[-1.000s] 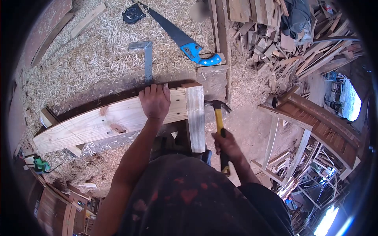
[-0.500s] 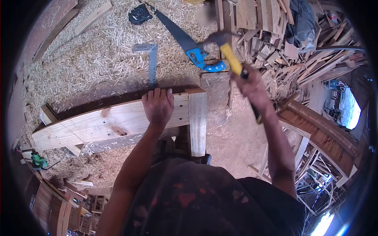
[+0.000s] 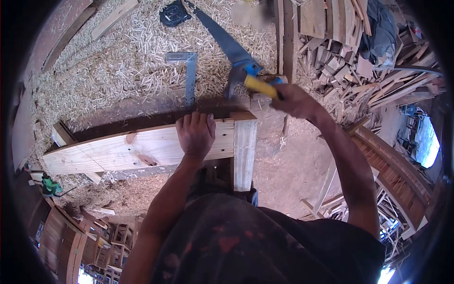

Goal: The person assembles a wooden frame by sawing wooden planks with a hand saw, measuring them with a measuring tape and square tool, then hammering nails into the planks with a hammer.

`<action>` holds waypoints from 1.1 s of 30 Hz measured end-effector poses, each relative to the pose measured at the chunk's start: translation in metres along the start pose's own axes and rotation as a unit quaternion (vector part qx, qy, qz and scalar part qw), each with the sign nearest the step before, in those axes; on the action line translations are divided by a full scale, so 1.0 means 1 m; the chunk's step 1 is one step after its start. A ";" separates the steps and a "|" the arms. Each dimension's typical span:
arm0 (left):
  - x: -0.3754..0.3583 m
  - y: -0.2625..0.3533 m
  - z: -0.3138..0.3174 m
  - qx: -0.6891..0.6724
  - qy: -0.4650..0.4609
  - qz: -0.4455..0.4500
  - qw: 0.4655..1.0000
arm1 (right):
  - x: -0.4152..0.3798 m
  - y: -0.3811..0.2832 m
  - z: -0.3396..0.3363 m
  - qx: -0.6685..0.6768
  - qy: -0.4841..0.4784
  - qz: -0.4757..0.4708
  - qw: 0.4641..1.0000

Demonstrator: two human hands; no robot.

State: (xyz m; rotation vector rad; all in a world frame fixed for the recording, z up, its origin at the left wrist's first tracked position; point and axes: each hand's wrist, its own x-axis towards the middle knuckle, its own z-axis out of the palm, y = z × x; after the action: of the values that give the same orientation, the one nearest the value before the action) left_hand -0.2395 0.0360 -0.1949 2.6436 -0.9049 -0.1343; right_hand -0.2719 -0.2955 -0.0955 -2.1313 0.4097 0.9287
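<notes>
A pale wooden board [image 3: 118, 150] with knots runs leftward from an upright end piece [image 3: 245, 154]. My left hand [image 3: 196, 135] lies over the board's far edge near that end piece, its fingers curled around the edge. In my right hand [image 3: 295, 100] is a hammer with a yellow handle [image 3: 260, 86], its head blurred over the saw's blue handle, above and beyond the end piece. A metal square [image 3: 190, 78] rests past the board, just beyond my left hand. Farther off lies the saw [image 3: 222, 42], partly hidden by the hammer.
A black tape measure [image 3: 174, 14] lies among wood shavings [image 3: 127, 61] at the top. Scrap wood [image 3: 338, 66] is heaped at the upper right. A slatted wooden piece [image 3: 395, 163] stands at the right, and a green tool [image 3: 49, 185] lies at the far left.
My right hand and the hammer have swung down and to the left, toward the end piece. My left hand keeps its place on the board. The whole view has shifted slightly.
</notes>
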 end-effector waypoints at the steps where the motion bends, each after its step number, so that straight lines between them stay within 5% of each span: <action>1: 0.002 0.000 -0.001 -0.001 0.002 0.001 1.000 | -0.005 -0.025 -0.010 0.073 0.047 0.040 0.995; 5: 0.001 0.001 -0.001 -0.008 -0.002 0.004 1.000 | 0.000 -0.025 -0.006 0.169 0.173 0.093 0.966; 7: 0.003 0.001 0.000 -0.005 0.001 0.004 1.000 | 0.003 0.034 0.028 -0.077 0.072 -0.045 0.993; 8: 0.002 0.001 0.001 -0.002 0.001 0.003 1.000 | -0.013 0.016 0.040 -0.142 -0.011 -0.021 0.990; 13: -0.001 0.003 0.001 0.001 0.001 0.013 1.000 | -0.052 0.047 0.093 0.059 0.075 0.018 0.995; 15: -0.001 0.003 0.000 -0.017 0.024 0.038 0.999 | -0.070 0.063 0.129 0.271 0.091 0.086 0.954; 18: -0.003 0.004 -0.007 -0.014 -0.006 0.047 0.999 | -0.077 0.080 0.190 0.352 0.176 0.123 0.911; 22: -0.006 0.000 -0.011 -0.063 -0.023 0.101 0.993 | -0.065 0.091 0.258 0.125 0.348 0.054 0.927; 26: 0.000 0.014 -0.013 -0.118 -0.211 0.074 0.968 | -0.075 0.078 0.273 0.110 0.335 0.038 0.935; 29: 0.012 0.016 -0.019 -0.141 -0.306 0.036 0.941 | -0.085 0.054 0.271 0.057 0.434 0.022 0.899; 33: 0.027 0.014 -0.035 -0.212 -0.398 -0.001 0.893 | -0.096 0.003 0.246 -0.112 0.431 -0.122 0.887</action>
State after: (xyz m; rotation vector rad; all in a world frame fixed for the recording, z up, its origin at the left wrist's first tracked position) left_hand -0.2196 0.0196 -0.1565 2.1439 -0.9431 -1.3268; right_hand -0.4583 -0.1131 -0.1363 -2.6548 0.4517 -0.1806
